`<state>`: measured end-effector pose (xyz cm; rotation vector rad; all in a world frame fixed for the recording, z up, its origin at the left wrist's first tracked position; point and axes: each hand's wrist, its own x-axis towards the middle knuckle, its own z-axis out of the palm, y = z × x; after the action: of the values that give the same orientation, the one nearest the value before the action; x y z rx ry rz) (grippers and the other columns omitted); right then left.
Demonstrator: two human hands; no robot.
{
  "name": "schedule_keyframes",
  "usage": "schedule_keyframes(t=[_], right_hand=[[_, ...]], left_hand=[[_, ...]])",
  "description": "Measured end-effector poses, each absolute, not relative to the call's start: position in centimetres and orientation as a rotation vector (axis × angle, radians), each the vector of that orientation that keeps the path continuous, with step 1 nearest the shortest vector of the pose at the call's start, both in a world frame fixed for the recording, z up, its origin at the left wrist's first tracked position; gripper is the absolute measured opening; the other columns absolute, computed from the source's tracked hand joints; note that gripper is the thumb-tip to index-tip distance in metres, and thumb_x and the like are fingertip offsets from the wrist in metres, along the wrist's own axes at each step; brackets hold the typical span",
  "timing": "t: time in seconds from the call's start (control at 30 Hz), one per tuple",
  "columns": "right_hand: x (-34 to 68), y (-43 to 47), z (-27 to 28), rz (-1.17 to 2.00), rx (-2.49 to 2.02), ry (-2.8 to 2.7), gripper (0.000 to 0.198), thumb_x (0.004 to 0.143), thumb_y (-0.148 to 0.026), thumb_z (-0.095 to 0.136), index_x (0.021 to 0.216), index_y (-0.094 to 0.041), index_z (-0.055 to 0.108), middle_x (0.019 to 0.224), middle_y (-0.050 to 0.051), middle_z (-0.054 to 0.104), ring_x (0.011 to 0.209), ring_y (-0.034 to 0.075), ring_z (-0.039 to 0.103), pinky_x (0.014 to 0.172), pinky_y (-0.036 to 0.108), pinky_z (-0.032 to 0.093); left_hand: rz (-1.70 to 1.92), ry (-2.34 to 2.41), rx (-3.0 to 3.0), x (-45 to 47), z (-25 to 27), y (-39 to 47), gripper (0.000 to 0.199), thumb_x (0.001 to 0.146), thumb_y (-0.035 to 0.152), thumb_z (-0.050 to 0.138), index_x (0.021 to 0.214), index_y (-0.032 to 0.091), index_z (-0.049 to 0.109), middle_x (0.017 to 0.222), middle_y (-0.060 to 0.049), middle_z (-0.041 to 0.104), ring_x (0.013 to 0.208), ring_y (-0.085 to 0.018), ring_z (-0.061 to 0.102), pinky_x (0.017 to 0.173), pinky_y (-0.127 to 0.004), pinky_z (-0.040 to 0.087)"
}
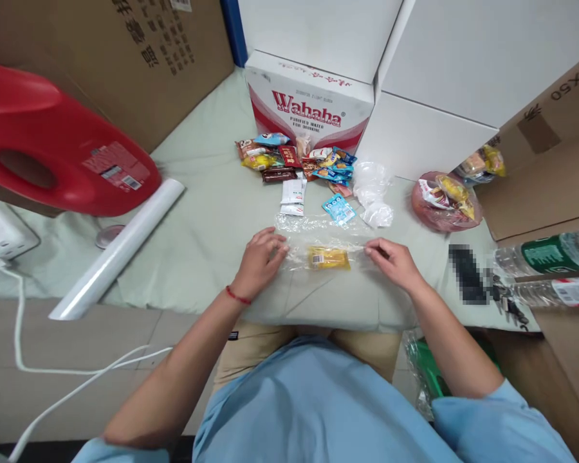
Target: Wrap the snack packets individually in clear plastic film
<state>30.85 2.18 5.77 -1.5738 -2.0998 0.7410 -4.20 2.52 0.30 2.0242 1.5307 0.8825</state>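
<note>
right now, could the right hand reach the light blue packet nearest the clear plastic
Probably yes: nothing upright blocks the short way to the light blue packet, but the right hand's fingers seem to pinch the clear plastic, so they'd likely need freeing first.

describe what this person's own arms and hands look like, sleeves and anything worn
Short light-blue fabric sleeves leave both forearms uncovered. The left hand is ungloved, with a thin red cord bracelet at the wrist; the right hand is ungloved, its wrist unadorned.
</note>
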Motion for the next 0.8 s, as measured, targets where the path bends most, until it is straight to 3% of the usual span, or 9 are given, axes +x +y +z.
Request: schedule_keyframes(t=[0.07, 0.2, 0.33, 0.43, 0.57, 0.63, 0.8], right_hand=[[30.6, 4.6, 5.5, 0.673, -1.697, -2.182, 0.024, 0.098, -0.033, 0.055, 0.105, -0.019, 0.072, 0.088, 0.005, 0.074, 0.080, 0.021, 0.067, 0.077, 0.031, 0.051], [30.2, 7.2, 6.1, 0.309, -1.763, -2.415, 0.029, 0.099, -0.031, 0.052, 0.116, -0.018, 0.073, 0.106, 0.013, 0.074, 0.101, 0.029, 0.064, 0.087, 0.038, 0.049], [28.8, 8.9, 7.4, 0.163, -1.641, -2.474, 0.032, 0.103, -0.031, 0.046, 0.114, -0.020, 0.074, 0.107, 0.013, 0.073, 0.104, 0.030, 0.062, 0.094, 0.041, 0.047], [26.1, 10.7, 6.9, 0.256, -1.464, -2.604, 0.033, 0.100, -0.025, 0.051, 0.126, -0.018, 0.071, 0.120, 0.012, 0.073, 0.114, 0.030, 0.059, 0.101, 0.042, 0.045], [22.2, 12.9, 5.2, 0.283, -1.467, -2.735, 0.058, 0.093, -0.024, 0.065, 0.149, -0.012, 0.054, 0.132, 0.019, 0.068, 0.130, 0.036, 0.049, 0.104, 0.047, 0.044], [21.1, 13.7, 4.9, 0.287, -1.576, -2.745, 0.059, 0.088, -0.023, 0.070, 0.144, -0.011, 0.058, 0.123, 0.019, 0.071, 0.126, 0.037, 0.051, 0.100, 0.045, 0.045], [21.5, 13.3, 6.5, 0.532, -1.544, -2.711, 0.022, 0.092, -0.020, 0.062, 0.107, -0.015, 0.077, 0.089, 0.009, 0.072, 0.100, 0.026, 0.062, 0.086, 0.032, 0.045]], left_hand=[[0.893, 1.707, 1.961, -3.9, 0.0, 4.1, 0.024, 0.095, 0.038, 0.052, 0.086, 0.021, 0.067, 0.117, -0.012, 0.071, 0.136, -0.033, 0.052, 0.117, -0.056, 0.042], [1.099, 2.034, 1.859, -4.5, 0.8, 3.9, 0.027, 0.095, 0.038, 0.053, 0.103, 0.017, 0.068, 0.127, -0.019, 0.060, 0.132, -0.035, 0.051, 0.116, -0.056, 0.040], [1.315, 2.178, 1.924, -3.3, 3.2, -0.2, 0.029, 0.100, 0.035, 0.050, 0.115, 0.018, 0.068, 0.123, -0.018, 0.062, 0.125, -0.033, 0.054, 0.111, -0.055, 0.039], [1.121, 1.888, 2.255, -0.3, 4.2, -2.8, 0.035, 0.100, 0.026, 0.046, 0.127, 0.026, 0.068, 0.122, -0.012, 0.070, 0.116, -0.029, 0.061, 0.105, -0.051, 0.040], [0.709, 1.516, 2.497, 3.7, 3.4, -3.2, 0.049, 0.103, 0.019, 0.037, 0.145, 0.028, 0.061, 0.140, -0.007, 0.069, 0.111, -0.026, 0.064, 0.089, -0.046, 0.043], [0.588, 1.506, 2.492, 4.7, 2.5, -2.8, 0.050, 0.103, 0.020, 0.036, 0.147, 0.027, 0.059, 0.145, -0.006, 0.066, 0.111, -0.027, 0.063, 0.086, -0.046, 0.044], [0.519, 1.538, 2.459, 5.1, 1.2, -2.7, 0.051, 0.102, 0.020, 0.040, 0.150, 0.027, 0.056, 0.152, -0.005, 0.061, 0.113, -0.028, 0.063, 0.091, -0.048, 0.046]])
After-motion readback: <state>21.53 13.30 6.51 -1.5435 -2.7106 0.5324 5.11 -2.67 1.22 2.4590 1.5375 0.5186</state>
